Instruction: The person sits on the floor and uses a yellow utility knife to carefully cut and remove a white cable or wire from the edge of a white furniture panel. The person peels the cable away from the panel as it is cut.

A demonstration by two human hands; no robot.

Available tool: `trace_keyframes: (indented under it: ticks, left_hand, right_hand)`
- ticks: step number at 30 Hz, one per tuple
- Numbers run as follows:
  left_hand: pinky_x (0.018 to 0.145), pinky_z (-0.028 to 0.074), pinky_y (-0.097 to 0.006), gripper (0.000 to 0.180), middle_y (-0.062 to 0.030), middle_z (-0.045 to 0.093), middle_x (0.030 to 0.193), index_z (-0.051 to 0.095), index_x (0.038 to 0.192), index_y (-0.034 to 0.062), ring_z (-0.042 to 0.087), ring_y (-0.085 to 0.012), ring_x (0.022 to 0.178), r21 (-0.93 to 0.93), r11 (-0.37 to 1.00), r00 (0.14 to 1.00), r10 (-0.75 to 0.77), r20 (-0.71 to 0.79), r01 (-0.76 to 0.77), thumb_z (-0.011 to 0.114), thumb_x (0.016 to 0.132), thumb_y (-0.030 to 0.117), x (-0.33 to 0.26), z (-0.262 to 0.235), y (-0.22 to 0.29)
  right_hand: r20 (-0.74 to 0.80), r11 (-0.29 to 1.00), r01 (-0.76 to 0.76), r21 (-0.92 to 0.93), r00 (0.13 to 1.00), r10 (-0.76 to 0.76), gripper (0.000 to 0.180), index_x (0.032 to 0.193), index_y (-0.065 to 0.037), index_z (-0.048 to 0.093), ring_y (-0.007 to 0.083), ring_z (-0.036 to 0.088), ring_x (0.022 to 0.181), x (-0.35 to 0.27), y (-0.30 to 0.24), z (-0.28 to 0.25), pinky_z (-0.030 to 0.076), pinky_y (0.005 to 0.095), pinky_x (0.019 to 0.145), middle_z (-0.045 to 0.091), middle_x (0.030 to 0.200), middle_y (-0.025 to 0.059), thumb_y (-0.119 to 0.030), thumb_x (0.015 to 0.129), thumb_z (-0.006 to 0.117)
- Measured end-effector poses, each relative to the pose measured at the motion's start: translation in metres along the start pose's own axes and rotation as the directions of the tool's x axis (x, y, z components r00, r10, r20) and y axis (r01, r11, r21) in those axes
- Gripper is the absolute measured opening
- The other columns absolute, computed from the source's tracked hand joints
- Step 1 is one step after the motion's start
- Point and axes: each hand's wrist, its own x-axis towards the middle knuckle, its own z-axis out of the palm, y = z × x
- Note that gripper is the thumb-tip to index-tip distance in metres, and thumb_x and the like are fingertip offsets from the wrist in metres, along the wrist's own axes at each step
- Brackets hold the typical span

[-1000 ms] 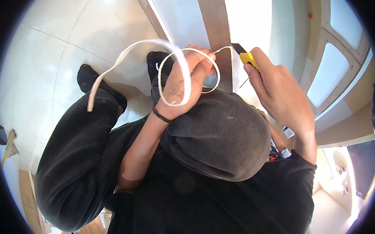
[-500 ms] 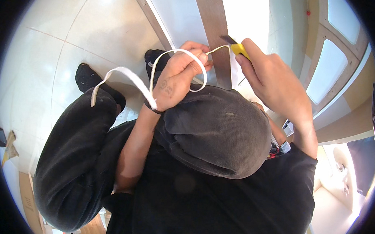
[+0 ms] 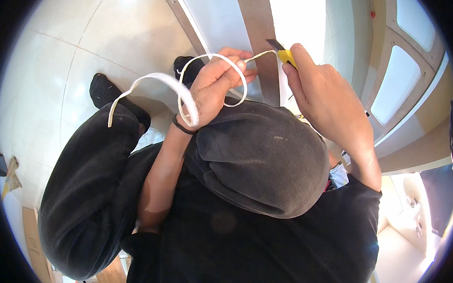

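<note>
A thin white cable (image 3: pixel 186 95) is pinched between the thumb and fingers of my left hand (image 3: pixel 210 89). It makes a round loop over that hand, and its other end arcs out over my left knee. From my left fingertips a thin yellowish end of the cable (image 3: pixel 259 56) stretches right to the knife. My right hand (image 3: pixel 330 100) is closed around a yellow utility knife (image 3: pixel 286 58), its dark blade pointing up and left. The cable end meets the knife near the base of the blade. Most of the knife's handle is hidden inside my right hand.
A brown strip (image 3: pixel 259 25) borders a pale panel just beyond my hands. Curved brown framing with white panels (image 3: pixel 395 85) stands on the right. My dark-trousered knees (image 3: pixel 259 160) are below my hands. Light floor tiles (image 3: pixel 49 73) lie to the left.
The cable's loop and free arc have shifted slightly left and swayed. My left hand has moved a little, with its fingers spread somewhat more. The knife remains at the cable's end.
</note>
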Motion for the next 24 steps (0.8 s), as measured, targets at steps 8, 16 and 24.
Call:
trace_keyframes:
  ticks: [8,16,24]
  left_hand:
    - [0.114,0.047,-0.042,0.049,-0.0142,0.048,0.141,0.051,0.136,-0.0120,0.058,-0.0317,0.131,-0.048,0.999,1.000,0.017,0.008,-0.017,0.040,0.111,0.030,0.000,0.002,-0.002]
    - [0.114,0.047,-0.040,0.041,-0.0135,0.050,0.141,0.060,0.124,-0.0113,0.059,-0.0290,0.130,-0.162,0.986,0.999,0.048,0.025,-0.043,0.045,0.111,0.024,-0.004,-0.005,-0.009]
    - [0.113,0.046,-0.039,0.044,-0.0148,0.052,0.142,0.060,0.130,-0.0084,0.061,-0.0310,0.128,-0.124,0.992,0.999,0.014,0.040,-0.009,0.045,0.111,0.029,-0.004,-0.011,-0.013]
  right_hand:
    - [-0.022,1.000,-0.004,0.006,1.000,0.004,0.018,0.104,-0.002,0.045,0.0424,0.059,0.058,-0.016,-0.001,-0.001,0.040,0.0509,0.055,0.058,0.063,0.0217,-0.019,0.108,0.050]
    - [-0.046,1.000,-0.004,0.015,0.999,0.004,0.017,0.104,-0.003,0.045,0.0420,0.059,0.058,-0.004,0.003,0.011,0.040,0.0503,0.055,0.058,0.063,0.0215,-0.019,0.108,0.050]
    - [0.009,0.999,-0.042,0.032,0.999,0.042,0.018,0.104,-0.002,0.045,0.0427,0.058,0.059,-0.019,0.003,0.006,0.040,0.0508,0.056,0.058,0.064,0.0213,-0.020,0.108,0.050]
